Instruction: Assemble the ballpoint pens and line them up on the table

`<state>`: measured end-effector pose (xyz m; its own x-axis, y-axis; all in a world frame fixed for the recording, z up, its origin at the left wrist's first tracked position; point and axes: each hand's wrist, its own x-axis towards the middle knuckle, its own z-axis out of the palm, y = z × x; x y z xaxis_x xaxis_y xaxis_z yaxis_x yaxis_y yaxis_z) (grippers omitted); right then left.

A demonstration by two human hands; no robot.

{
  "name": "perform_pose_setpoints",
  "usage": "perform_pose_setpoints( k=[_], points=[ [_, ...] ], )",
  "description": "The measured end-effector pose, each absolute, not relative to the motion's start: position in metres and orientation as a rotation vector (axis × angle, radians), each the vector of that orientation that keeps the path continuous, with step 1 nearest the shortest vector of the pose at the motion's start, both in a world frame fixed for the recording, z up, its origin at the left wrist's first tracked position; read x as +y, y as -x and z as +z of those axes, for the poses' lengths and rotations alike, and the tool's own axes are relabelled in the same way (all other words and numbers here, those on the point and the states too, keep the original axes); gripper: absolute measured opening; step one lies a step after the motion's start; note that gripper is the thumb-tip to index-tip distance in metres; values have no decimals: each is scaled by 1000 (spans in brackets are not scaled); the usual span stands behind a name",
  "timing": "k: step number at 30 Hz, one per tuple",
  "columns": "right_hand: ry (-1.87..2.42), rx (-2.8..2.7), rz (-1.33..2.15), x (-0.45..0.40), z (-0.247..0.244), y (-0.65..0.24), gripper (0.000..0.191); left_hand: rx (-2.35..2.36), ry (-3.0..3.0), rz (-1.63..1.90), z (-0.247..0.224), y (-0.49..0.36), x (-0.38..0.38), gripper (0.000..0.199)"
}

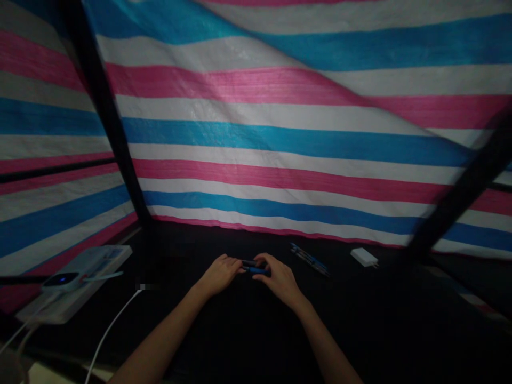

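Note:
Over the dark table my left hand [222,274] and my right hand [279,277] face each other. Between them are blue pens [255,270], slim and lying sideways, with a darker one behind the blue one. The fingers of my left hand are closed at the left end. My right hand curls its thumb and fingers about the right end. How many pens are held is hard to make out in the dim light. To the right of my right hand lie several more pens [310,260], side by side at a slant and touched by neither hand.
A white charger block [364,257] lies at the right. On the left, a pale plastic box [92,282] carries a device with a lit blue dot [61,280]. A white cable [110,328] runs over the table's left side. Dark poles and striped sheeting [272,138] enclose the table [248,330].

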<state>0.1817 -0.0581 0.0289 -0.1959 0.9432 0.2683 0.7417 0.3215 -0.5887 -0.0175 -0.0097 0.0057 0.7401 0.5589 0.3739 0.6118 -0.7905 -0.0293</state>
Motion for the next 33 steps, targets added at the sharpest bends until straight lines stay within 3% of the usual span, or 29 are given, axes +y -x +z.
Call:
perform_pose_setpoints(
  k=[3, 9, 12, 15, 21, 27, 33],
  points=[
    [1500, -2047, 426, -58, 29, -182, 12, -920, 2805, -499, 6, 17, -10, 20],
    [1360, -2088, 417, -57, 25, -181, 27, -971, 2829, -519, 7, 16, -11, 16],
    [1435, -2158, 380, -57, 23, -180, 14, -960, 2841, -540, 7, 16, -11, 17],
    [1461, -2171, 289, -58, 23, -178, 22, -990, 2844, -591, 6, 16, -10, 17],
    [1374, -2202, 172, -57, 23, -180, 17, -941, 2851, -608, 5, 15, -10, 18],
    [1567, -2190, 300, -52, 18, -182, 43, -772, 2730, -626, 7, 14, -13, 19],
    [1347, -2096, 371, -54, 19, -180, 20, -659, 2613, -729, 1, 17, -10, 17]
  ],
)
